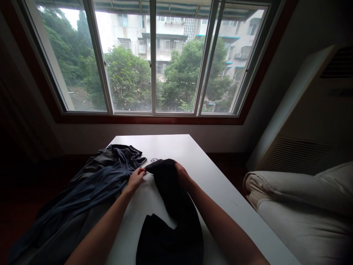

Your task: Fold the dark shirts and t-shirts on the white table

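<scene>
Black cloth (183, 221) over white table (209, 198); far end between the two hands, near end spreading toward the wearer. Left hand (136, 179): grip pinched on the cloth's far left corner. Right hand (182, 175): at the far right edge, fingers hidden by fabric; cannot tell whether grip is closed. Heaped dark clothes (102, 186) lie left.

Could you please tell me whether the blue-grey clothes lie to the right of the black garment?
No, the blue-grey clothes lie to the left of the black garment.
</scene>
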Demonstrator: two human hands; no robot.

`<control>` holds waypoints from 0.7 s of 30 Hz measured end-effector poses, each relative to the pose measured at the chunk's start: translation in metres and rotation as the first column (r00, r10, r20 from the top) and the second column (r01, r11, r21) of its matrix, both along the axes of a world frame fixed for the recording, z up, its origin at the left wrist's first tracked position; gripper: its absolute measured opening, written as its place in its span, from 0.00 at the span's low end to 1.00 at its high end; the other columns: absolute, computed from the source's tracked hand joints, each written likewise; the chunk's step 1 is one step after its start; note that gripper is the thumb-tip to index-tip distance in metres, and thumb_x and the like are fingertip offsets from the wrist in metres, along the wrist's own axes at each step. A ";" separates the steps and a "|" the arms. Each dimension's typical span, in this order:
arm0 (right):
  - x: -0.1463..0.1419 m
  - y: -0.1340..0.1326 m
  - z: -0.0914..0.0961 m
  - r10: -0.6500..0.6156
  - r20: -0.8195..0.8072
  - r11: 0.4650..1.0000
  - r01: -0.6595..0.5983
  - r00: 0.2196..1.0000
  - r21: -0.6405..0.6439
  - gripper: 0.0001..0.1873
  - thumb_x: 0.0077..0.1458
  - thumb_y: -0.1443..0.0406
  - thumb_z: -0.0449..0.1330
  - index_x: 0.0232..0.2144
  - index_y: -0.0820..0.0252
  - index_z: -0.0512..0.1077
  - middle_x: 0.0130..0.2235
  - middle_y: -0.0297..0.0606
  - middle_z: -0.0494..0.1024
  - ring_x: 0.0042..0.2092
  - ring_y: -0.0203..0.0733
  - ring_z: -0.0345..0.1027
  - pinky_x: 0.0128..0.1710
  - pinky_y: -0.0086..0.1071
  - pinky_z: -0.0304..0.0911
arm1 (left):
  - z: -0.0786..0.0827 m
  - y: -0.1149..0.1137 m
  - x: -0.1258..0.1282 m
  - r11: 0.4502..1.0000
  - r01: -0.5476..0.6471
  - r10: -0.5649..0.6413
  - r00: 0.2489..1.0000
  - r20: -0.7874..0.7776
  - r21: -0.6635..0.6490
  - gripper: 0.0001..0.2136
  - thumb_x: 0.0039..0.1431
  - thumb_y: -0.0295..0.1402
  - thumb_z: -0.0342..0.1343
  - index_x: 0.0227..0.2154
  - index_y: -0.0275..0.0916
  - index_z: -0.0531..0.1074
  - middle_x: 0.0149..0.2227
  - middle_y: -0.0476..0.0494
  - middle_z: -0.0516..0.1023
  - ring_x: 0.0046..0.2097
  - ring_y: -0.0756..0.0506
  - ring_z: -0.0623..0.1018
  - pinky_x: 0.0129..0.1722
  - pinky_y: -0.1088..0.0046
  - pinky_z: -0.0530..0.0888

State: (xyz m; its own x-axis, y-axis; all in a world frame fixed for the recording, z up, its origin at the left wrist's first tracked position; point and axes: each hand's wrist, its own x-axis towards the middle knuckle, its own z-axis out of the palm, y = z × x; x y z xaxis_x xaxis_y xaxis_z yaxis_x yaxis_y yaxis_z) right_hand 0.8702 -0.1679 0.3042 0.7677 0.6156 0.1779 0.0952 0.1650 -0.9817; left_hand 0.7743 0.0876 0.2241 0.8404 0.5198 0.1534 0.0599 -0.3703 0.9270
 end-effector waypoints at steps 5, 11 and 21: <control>-0.001 -0.020 0.030 0.085 -0.181 0.993 -0.068 0.980 0.098 0.24 0.63 0.47 0.54 0.45 0.58 0.77 0.42 0.44 0.82 0.49 0.57 0.76 0.49 0.44 0.72 | 0.000 0.022 -0.004 0.914 -0.158 0.200 0.977 -0.077 0.373 0.13 0.58 0.36 0.57 0.44 0.39 0.77 0.56 0.34 0.77 0.63 0.33 0.70 0.64 0.57 0.63; -0.005 -0.032 0.050 0.269 -0.259 0.959 -0.232 0.928 0.164 0.29 0.65 0.44 0.49 0.48 0.58 0.77 0.47 0.44 0.82 0.53 0.56 0.74 0.51 0.46 0.72 | 0.003 0.036 -0.012 0.918 -0.146 0.184 0.981 -0.068 0.369 0.12 0.62 0.36 0.53 0.43 0.38 0.76 0.55 0.33 0.77 0.61 0.34 0.73 0.62 0.58 0.66; -0.033 -0.037 0.068 0.203 -0.296 0.967 -0.143 0.934 0.211 0.21 0.62 0.46 0.55 0.34 0.54 0.76 0.32 0.41 0.78 0.43 0.54 0.75 0.45 0.48 0.73 | -0.004 -0.008 -0.012 0.970 0.234 -0.238 0.969 0.063 0.063 0.40 0.56 0.44 0.65 0.69 0.41 0.59 0.67 0.30 0.66 0.68 0.35 0.67 0.61 0.60 0.69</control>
State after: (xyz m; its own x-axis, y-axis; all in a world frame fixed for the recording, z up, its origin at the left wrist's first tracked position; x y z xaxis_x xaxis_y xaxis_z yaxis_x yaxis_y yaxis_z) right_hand 0.8368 -0.2045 0.3723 0.6871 0.7233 0.0688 -0.2573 0.3308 -0.9080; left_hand 0.7621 0.0794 0.2205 0.9246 0.2971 0.2384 -0.0993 -0.4163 0.9038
